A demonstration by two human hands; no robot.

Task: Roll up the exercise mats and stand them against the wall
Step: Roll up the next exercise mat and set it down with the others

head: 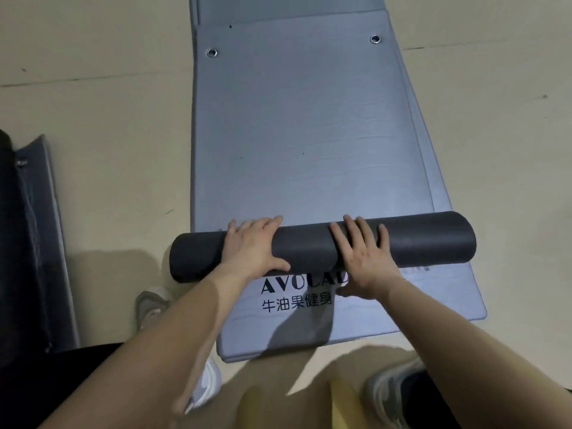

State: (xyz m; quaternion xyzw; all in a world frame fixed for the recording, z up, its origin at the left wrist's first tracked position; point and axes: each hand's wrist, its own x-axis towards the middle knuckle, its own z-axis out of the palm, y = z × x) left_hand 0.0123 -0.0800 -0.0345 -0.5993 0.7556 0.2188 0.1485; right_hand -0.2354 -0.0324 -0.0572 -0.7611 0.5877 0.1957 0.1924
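Nearest, a grey shoe (pixel 390 394) stands on the tan floor (pixel 108 119), just off the near end of a grey lower mat (pixel 433 305) printed with black lettering (pixel 294 301). On top of that mat, across its width, lies the dark roll (pixel 427 239) of the exercise mat. The left hand (pixel 250 246) and right hand (pixel 362 255) lie flat on the roll, fingers spread and palms pressing. Beyond it the unrolled grey stretch (pixel 309 134) lies flat, ending at two metal eyelets (pixel 211 52). A dark mat (pixel 28 243) lies at the left.
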